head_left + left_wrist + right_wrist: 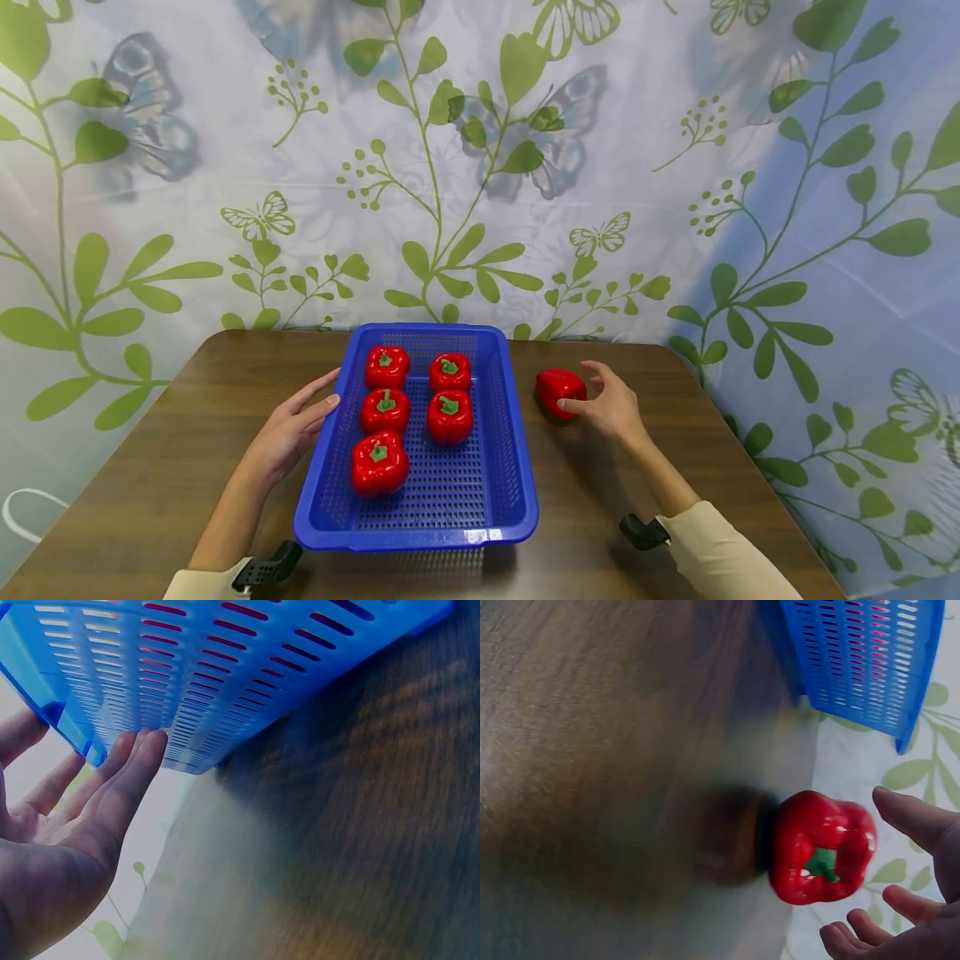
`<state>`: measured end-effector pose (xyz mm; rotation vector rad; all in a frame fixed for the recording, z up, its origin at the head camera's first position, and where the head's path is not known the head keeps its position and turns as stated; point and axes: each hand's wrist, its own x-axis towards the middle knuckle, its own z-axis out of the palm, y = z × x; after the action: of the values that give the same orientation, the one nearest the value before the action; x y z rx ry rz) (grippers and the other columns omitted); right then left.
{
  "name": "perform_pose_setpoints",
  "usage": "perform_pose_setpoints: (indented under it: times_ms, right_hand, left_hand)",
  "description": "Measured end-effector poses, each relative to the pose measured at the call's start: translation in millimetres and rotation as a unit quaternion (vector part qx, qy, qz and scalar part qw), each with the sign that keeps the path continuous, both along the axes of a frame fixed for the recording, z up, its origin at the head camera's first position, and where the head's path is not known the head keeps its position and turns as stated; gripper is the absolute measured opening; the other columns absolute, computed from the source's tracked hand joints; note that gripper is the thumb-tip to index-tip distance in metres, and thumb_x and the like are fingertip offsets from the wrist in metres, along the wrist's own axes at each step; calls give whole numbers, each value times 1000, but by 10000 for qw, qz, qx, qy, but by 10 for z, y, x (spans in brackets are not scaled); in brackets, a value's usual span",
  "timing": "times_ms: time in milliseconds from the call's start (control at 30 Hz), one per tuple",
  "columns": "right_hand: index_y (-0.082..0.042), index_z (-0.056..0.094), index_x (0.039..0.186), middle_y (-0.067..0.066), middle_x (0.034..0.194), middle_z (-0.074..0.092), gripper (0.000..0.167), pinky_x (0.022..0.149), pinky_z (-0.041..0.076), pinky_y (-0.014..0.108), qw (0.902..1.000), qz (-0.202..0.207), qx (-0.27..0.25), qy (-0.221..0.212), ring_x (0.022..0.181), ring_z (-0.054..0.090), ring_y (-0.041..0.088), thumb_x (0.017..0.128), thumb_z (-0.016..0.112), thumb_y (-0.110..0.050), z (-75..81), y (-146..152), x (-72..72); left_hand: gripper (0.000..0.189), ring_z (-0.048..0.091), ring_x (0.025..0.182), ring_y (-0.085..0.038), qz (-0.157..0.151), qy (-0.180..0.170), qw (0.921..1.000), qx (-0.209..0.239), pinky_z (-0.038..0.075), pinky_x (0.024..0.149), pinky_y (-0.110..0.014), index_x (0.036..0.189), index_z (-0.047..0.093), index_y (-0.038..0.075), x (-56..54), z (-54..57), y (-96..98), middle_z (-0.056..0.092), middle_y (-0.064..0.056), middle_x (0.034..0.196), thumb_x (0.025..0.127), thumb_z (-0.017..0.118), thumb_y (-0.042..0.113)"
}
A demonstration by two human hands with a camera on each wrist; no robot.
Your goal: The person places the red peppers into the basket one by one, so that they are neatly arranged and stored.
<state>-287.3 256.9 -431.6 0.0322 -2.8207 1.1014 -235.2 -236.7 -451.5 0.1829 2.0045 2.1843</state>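
A blue perforated basket sits on the table with several glossy red bell peppers inside, three in a left column and two in a right one. My left hand is at the basket's left side, fingers extended against or close to its rim. To the right of the basket, a single red bell pepper lies on the tabletop. Around it my right hand spreads thumb and fingers. In the right wrist view a gap shows between those fingers and the pepper, whose green stem faces the camera.
The brown wooden table ends at the back against a hanging cloth printed with leaves and butterflies. Dark wrist devices are worn on both forearms. A white loop shows at the far left.
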Motion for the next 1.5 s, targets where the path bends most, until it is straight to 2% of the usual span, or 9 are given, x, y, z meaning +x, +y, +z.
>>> perform_pose_setpoints:
  times_ms: [233, 667, 867, 1067, 1233, 1500]
  right_hand:
    - [-8, 45, 147, 30, 138, 58, 83, 100, 46, 63, 10000, -35, -6, -73, 126, 55, 46, 80, 85, -35, -149, 17, -35]
    - [-8, 41, 141, 31, 137, 58, 79, 99, 47, 64, 9998, -85, -150, -136, 126, 57, 46, 80, 86, -28, -274, 4, -77]
    - [-10, 37, 140, 29, 130, 63, 82, 93, 51, 60, 9995, -103, -179, -225, 113, 62, 45, 77, 88, -27, -305, -27, -99]
    - [-13, 34, 140, 26, 130, 62, 85, 88, 53, 54, 9993, -172, -131, -307, 106, 63, 40, 77, 88, -29, -353, -21, -128]
    - [-14, 36, 140, 25, 124, 66, 83, 85, 53, 53, 9996, -202, -56, -197, 102, 64, 39, 77, 88, -32, -346, -8, -116]
    - [-14, 42, 141, 25, 124, 67, 80, 89, 53, 55, 9997, -152, -166, -4, 107, 64, 39, 78, 88, -31, -275, -29, -84]
  left_hand:
    - [60, 73, 108, -20, -11, 27, 10000, -14, 61, 87, -35, 160, 30, 15, -4, -2, 14, 71, 0, 126, 107, 54, 27]
    - [60, 74, 107, -20, -6, 33, 10000, 11, 61, 87, -35, 160, 30, 15, -5, -5, 1, 71, 1, 125, 107, 53, 27]
    - [60, 74, 107, -20, -18, 55, 10000, 29, 61, 86, -35, 160, 30, 14, 0, -11, -5, 71, 1, 125, 107, 53, 26]
    - [60, 74, 107, -20, -35, 49, 10000, 73, 61, 86, -35, 160, 29, 14, 0, -7, -10, 71, 2, 124, 107, 53, 26]
    - [60, 74, 107, -20, -94, 67, 9999, 81, 61, 86, -35, 161, 28, 13, -5, -3, -10, 71, 0, 126, 107, 53, 25]
    - [60, 74, 107, -21, -78, 71, 9999, 63, 61, 86, -35, 161, 29, 13, -4, -1, -13, 70, 0, 127, 107, 53, 26]
